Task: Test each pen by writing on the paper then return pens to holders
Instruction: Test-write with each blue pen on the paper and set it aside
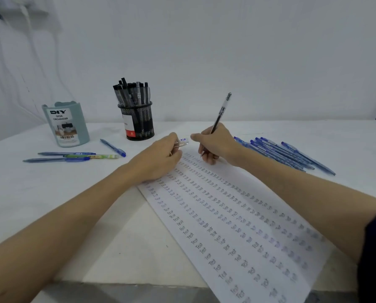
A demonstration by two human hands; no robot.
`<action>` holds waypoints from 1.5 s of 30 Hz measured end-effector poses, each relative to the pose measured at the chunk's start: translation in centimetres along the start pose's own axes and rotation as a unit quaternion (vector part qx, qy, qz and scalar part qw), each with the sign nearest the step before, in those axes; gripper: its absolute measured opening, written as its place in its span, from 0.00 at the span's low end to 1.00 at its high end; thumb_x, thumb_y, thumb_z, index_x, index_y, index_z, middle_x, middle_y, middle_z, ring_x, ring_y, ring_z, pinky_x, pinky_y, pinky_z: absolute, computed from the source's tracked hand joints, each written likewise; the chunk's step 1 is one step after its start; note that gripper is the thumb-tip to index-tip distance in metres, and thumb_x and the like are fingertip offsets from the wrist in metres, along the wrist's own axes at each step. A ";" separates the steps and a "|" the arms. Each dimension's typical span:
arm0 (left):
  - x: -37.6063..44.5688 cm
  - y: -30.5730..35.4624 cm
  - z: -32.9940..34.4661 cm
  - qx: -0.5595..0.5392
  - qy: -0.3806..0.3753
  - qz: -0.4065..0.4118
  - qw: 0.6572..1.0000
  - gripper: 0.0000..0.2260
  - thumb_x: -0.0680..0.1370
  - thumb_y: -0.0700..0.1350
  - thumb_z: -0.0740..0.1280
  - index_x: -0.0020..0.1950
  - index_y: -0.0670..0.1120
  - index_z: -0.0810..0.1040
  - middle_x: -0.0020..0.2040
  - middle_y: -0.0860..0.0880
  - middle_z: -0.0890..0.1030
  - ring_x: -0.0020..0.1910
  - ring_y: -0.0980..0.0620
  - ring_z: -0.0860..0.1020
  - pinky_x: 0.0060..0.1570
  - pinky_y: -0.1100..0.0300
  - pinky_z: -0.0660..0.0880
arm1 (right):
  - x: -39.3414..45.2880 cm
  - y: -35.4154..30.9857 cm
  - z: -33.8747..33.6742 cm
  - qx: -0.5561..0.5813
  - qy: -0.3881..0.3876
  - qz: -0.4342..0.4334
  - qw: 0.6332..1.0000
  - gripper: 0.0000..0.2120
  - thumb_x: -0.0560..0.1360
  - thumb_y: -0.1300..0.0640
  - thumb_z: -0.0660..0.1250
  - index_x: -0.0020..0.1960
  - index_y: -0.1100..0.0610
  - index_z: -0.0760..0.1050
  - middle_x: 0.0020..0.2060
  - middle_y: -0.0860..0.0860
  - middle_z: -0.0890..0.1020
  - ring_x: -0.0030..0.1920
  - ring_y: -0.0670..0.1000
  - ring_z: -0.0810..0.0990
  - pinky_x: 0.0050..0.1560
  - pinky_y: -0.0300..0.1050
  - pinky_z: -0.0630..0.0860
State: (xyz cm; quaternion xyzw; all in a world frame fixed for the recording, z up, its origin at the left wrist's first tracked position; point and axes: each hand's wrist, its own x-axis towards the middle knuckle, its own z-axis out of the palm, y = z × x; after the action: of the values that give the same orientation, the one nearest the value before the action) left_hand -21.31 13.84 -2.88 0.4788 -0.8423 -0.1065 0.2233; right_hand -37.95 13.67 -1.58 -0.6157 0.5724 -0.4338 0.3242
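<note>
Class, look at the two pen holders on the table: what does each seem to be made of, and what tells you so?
Black pen holder: looks like metal wire mesh with a matt black finish; the pens show through its holes. Teal desk organizer: probably smooth plastic, opaque with a slight sheen, under a printed paper label. Neither can be told for certain.

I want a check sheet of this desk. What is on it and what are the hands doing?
Surface: white table, edge near the camera.
Job's things: paper filled with rows of "Test"; black mesh holder full of black pens; teal holder; blue pens at right; blue pens and one green pen at left.
Clutter: nothing seen.
Hands: right hand grips a black pen, tip at the paper; left hand holds a pen cap and rests on the paper.
Cables: white cable on the wall, upper left.
Surroundings: plain white wall.
</note>
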 end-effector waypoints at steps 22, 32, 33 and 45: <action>0.8 -1.4 1.8 -0.009 0.041 0.008 0.999 0.04 0.77 0.41 0.60 0.45 0.46 0.65 0.40 0.53 0.68 0.42 0.50 0.67 0.41 0.56 0.63 | 0.3 1.2 1.3 -0.043 0.073 -0.036 0.996 0.18 0.69 0.69 0.62 0.24 0.57 0.61 0.17 0.49 0.69 0.16 0.45 0.68 0.18 0.33 0.64; 0.9 -1.4 1.8 -0.003 0.037 0.004 0.999 0.04 0.78 0.42 0.60 0.45 0.46 0.65 0.41 0.53 0.68 0.44 0.49 0.67 0.42 0.56 0.64 | 0.0 0.9 1.2 -0.036 0.072 -0.013 0.997 0.15 0.70 0.67 0.63 0.28 0.58 0.65 0.21 0.53 0.73 0.13 0.45 0.65 0.16 0.31 0.60; 0.9 -1.4 1.8 -0.003 0.037 0.003 0.999 0.04 0.78 0.42 0.60 0.45 0.46 0.65 0.41 0.53 0.68 0.44 0.49 0.67 0.43 0.56 0.64 | 0.0 0.9 1.1 -0.032 0.073 -0.014 0.997 0.15 0.70 0.67 0.63 0.27 0.58 0.65 0.23 0.54 0.74 0.13 0.45 0.65 0.16 0.31 0.60; 1.0 -1.6 1.9 -0.003 0.043 0.008 0.999 0.04 0.77 0.41 0.59 0.45 0.46 0.65 0.41 0.53 0.67 0.44 0.49 0.67 0.42 0.56 0.63 | -0.3 0.6 1.1 -0.048 0.077 -0.003 0.996 0.14 0.71 0.66 0.62 0.29 0.58 0.64 0.25 0.54 0.73 0.12 0.44 0.64 0.16 0.30 0.59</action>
State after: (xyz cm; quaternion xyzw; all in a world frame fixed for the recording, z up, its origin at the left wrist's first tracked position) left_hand -21.47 12.14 -4.91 0.4754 -0.8353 -0.0868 0.2621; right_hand -37.19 13.73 -2.68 -0.5966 0.6141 -0.4532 0.2480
